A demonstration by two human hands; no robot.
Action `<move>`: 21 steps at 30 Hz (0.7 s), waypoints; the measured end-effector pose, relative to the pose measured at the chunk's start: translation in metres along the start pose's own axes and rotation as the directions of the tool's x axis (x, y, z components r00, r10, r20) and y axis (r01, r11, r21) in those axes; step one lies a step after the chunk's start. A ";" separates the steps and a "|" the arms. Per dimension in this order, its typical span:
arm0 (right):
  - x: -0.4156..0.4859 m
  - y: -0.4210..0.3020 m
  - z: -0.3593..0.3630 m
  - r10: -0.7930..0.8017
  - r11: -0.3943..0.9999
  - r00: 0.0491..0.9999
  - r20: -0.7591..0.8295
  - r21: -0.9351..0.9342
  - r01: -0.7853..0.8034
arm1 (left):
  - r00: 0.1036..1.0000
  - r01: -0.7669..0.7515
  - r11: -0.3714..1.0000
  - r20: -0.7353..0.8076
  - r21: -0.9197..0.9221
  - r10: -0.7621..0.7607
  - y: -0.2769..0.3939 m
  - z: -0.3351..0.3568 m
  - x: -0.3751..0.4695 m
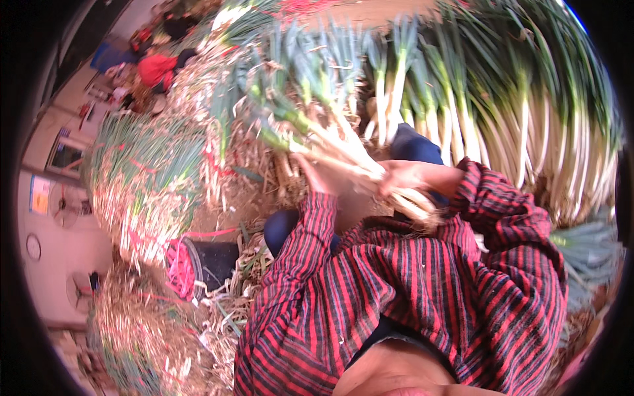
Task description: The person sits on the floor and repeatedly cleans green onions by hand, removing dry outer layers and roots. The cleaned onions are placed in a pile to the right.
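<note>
My right hand (403,177) grips several long green onions (346,148) by their white shanks, close to the root ends (427,222). Their green tops slant away to the upper left and are blurred. My left hand (309,171) is at the stalks' middle, just under them; its fingers are blurred and partly hidden, so its hold is unclear. Right of my knee leans a dense row of trimmed green onions (525,119), white shanks low and dark green leaves up. More onions with dry outer skins (282,183) stand beyond my left hand.
A black bucket (215,262) with pink ties (179,270) lies at my left. Tied onion heaps (148,173) and peeled leaf scraps (225,317) surround it. Farther off, a person in red (157,72) is among the heaps. Fans (64,204) stand by the wall.
</note>
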State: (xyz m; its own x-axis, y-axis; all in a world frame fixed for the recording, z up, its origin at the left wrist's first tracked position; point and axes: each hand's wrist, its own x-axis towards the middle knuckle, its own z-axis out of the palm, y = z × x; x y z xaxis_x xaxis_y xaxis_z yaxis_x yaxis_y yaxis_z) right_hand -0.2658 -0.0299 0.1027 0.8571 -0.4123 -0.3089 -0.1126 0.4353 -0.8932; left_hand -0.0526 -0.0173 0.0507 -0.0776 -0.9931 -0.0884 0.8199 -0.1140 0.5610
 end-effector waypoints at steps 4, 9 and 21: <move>-0.108 -0.003 -0.004 -0.093 0.772 0.963 -0.254 -0.628 -0.091 | 0.986 -0.166 0.985 0.002 -0.052 0.166 -0.033 0.015 0.022; -0.176 0.059 0.048 -0.400 0.650 0.688 -0.605 -0.717 -0.253 | 0.949 -0.314 0.909 0.114 0.273 0.294 -0.058 0.131 0.018; -0.429 0.128 0.040 -0.840 0.447 -0.523 -0.143 -0.728 -0.520 | 0.311 -0.332 0.609 0.693 0.721 -0.651 -0.115 0.334 0.048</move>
State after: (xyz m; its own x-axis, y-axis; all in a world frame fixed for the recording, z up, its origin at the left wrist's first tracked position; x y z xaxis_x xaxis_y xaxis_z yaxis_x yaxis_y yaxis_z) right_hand -0.6282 0.2353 0.1338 -0.4257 -0.2639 0.8655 -0.8618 -0.1734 -0.4767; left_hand -0.3399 -0.0619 0.2571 -0.9507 -0.2543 0.1778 0.1161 0.2396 0.9639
